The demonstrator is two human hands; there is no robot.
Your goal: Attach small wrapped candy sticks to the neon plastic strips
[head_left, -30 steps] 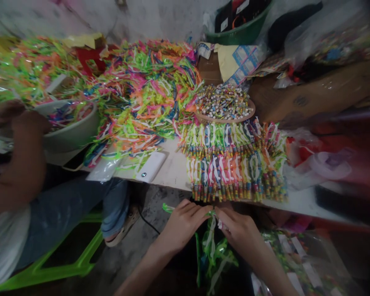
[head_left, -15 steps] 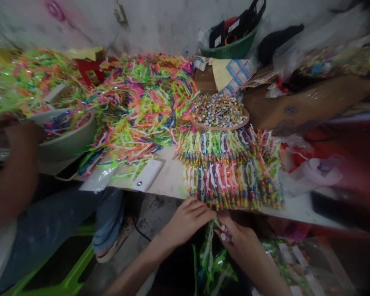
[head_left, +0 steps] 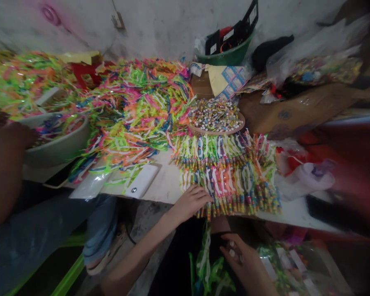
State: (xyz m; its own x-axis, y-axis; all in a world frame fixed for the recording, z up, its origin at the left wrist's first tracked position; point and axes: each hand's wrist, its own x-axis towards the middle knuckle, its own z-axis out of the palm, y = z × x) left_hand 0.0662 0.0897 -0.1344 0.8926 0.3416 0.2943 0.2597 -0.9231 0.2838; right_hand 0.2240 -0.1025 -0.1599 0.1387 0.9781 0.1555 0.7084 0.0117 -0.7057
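Note:
My left hand [head_left: 193,202] is at the table's front edge, fingers curled together against the near row of small patterned tubes [head_left: 226,204] with ribbon-like plastic strips. Whatever its fingertips pinch is hidden. Lower and to the right, my right hand [head_left: 241,257] is closed around small white-ended tubes [head_left: 232,249]; only their ends show. Between my forearms, a bunch of green plastic strips [head_left: 216,273] hangs over my dark-clothed lap, one strand reaching up near the left fingertips. Behind the rows, a shallow bowl [head_left: 217,132] is heaped with similar small white-ended tubes.
Colourful strips [head_left: 148,102] are piled across the table's left and back. A white rectangular device [head_left: 142,180] lies near the front edge. At left, a co-worker's arm [head_left: 6,164] reaches by a pale basin [head_left: 57,148]. A green basin [head_left: 231,55] stands behind; a dark phone-like slab [head_left: 336,211] lies right.
My hands have separated. The left moved slightly forward to the row of tubes, while the right dropped lower, still holding the white-ended tubes. The whole view has shifted a little.

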